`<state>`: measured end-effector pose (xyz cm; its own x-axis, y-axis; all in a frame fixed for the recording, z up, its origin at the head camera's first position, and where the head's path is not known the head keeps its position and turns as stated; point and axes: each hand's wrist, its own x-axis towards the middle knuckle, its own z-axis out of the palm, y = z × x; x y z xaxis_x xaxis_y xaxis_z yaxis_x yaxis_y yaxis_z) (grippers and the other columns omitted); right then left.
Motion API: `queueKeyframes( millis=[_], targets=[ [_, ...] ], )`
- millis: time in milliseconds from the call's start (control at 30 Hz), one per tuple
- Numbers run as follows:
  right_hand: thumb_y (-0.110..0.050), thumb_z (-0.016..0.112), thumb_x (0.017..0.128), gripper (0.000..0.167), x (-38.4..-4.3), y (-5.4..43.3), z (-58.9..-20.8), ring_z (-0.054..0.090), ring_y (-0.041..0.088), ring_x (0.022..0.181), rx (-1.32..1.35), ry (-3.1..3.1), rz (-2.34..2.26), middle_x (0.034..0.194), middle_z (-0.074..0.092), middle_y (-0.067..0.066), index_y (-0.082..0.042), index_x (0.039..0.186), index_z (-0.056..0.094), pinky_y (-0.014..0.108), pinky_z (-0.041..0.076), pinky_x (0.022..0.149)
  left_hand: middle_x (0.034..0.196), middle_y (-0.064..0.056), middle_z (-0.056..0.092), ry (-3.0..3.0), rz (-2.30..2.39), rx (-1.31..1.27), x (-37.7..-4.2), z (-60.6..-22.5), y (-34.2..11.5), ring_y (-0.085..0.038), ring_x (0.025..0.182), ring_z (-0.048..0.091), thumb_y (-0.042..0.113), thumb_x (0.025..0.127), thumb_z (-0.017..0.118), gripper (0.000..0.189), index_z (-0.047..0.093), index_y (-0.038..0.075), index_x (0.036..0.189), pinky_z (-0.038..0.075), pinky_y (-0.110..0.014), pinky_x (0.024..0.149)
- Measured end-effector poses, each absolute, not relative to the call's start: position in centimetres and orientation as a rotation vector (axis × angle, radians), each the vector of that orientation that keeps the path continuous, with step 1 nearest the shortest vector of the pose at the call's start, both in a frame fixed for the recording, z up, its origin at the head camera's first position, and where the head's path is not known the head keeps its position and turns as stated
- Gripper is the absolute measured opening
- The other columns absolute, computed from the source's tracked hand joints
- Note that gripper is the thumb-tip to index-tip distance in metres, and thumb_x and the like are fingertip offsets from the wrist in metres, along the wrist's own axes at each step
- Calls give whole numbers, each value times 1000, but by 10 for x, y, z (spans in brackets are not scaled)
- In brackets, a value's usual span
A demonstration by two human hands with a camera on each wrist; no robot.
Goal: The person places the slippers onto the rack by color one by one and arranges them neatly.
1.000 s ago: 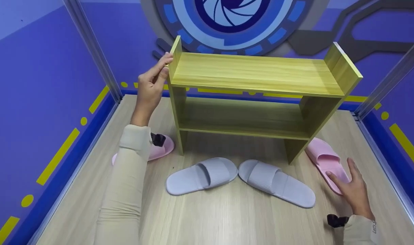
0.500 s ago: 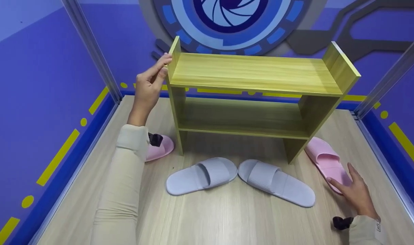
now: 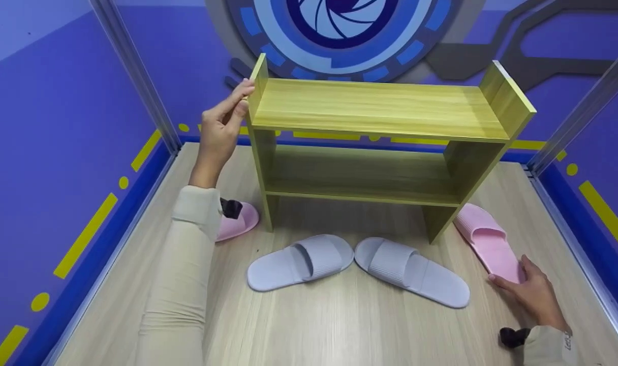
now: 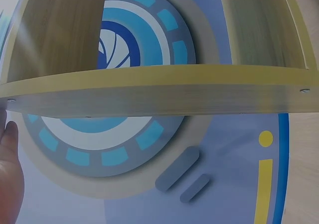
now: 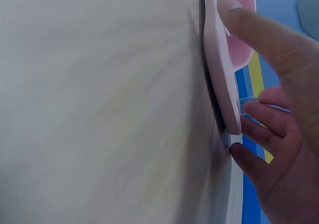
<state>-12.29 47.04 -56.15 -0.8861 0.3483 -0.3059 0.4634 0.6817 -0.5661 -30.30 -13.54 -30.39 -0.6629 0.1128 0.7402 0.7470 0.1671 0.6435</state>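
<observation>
- While your left hand (image 3: pixel 220 132) touches the left side panel (image 3: pixel 261 86) of the two-tier wood-grain shelf (image 3: pixel 360 107), I can't tell whether its fingers pinch the board.
- Your right hand (image 3: pixel 535 292) has thumb and fingers apart, around the heel of the right pink slide slipper (image 3: pixel 479 223); whether they grip it, I can't tell.
- That slipper lies on the surface just beside the shelf's right side.
- Your left sleeve (image 3: pixel 177 284) partly hides the left pink slide slipper (image 3: pixel 238 223).
- Two pale grey slide slippers (image 3: pixel 321 256) lie before the shelf, toes together, heels splayed.
- Beneath everything you have a pale wood-grain surface (image 3: pixel 339 330).
- Blue-purple walls (image 3: pixel 60 127) surround you, with yellow dashes (image 3: pixel 85 236) low down, an aperture-like emblem (image 3: pixel 339 20) at the back and metal posts (image 3: pixel 131 66) at both rear corners.
</observation>
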Motion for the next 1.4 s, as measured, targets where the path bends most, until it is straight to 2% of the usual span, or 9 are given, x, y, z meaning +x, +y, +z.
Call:
queueKeyframes(
  millis=[333, 600, 900, 1067, 1400],
  targets=[
    [-64, 73, 71, 132, -128, 470, -565, -2, 52, 141, 731, 2665, -961, 151, -4, 36, 7, 146, -9, 64, 8, 112, 138, -15, 55, -1936, -1565, -758, -303, -304, -134, -19, 134, 47, 4, 98, 49, 31, 59, -6, 127, 43, -29, 106],
    [-65, 72, 72, 128, -128, 478, -563, 1, 52, 141, 703, 2662, -973, 152, -1, 33, 7, 147, -4, 63, 13, 112, 137, -10, 57, -1932, -1528, -769, -304, -307, -137, -14, 132, 50, 7, 98, 51, 31, 62, 1, 126, 44, -29, 105],
    [-65, 69, 75, 125, -127, 488, -561, 3, 52, 141, 623, 2647, -1010, 152, 2, 35, 8, 147, -3, 63, 16, 111, 137, -16, 55, -1933, -1564, -765, -297, -299, -134, -19, 133, 49, 3, 98, 49, 31, 60, -5, 127, 44, -30, 105],
    [-65, 68, 76, 124, -127, 495, -558, 0, 52, 141, 585, 2613, -1014, 152, -2, 34, 7, 147, -5, 63, 15, 112, 136, -18, 56, -1933, -1572, -767, -285, -291, -131, -20, 132, 49, 2, 98, 49, 30, 60, -7, 125, 44, -31, 106],
    [-62, 70, 76, 123, -121, 513, -551, -4, 53, 140, 554, 2523, -1067, 153, -3, 31, 0, 149, -7, 66, 8, 111, 135, -18, 56, -1937, -1559, -755, -287, -292, -131, -20, 132, 49, 3, 98, 49, 30, 60, -7, 125, 43, -31, 106]
  ],
)
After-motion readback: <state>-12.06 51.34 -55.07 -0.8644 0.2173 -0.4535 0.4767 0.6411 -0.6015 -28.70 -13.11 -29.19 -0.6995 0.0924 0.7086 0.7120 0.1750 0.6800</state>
